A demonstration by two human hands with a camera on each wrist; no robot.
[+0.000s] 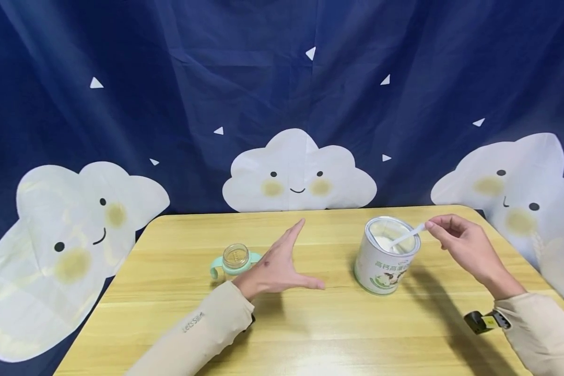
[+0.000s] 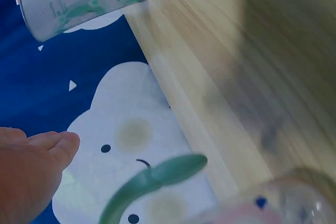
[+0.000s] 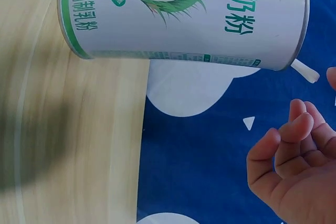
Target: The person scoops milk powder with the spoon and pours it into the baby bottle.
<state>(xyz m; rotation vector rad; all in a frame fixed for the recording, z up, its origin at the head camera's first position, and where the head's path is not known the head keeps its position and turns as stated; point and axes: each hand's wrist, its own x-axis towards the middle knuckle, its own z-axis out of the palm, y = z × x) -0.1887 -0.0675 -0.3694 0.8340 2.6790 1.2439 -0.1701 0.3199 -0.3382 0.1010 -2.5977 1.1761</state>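
A white and green milk powder tin (image 1: 380, 269) stands uncovered on the right of the table. From its mouth slants a white scoop (image 1: 408, 236), its handle pointing up to the right. Close to the handle's end is my right hand (image 1: 467, 248), fingers loosely bent; a small gap separates them in the right wrist view, where the scoop handle (image 3: 305, 71) sticks out past the rim. My left hand (image 1: 277, 263) is held above the table, thumb and fingers spread. Behind it is a clear baby bottle (image 1: 235, 256) without a lid, with mint-green handles, one partly hidden by the hand.
The light wooden table (image 1: 319, 324) ends at a dark blue curtain (image 1: 282, 68) printed with smiling clouds and small triangles. A black wrist device (image 1: 481, 322) is strapped to my right wrist.
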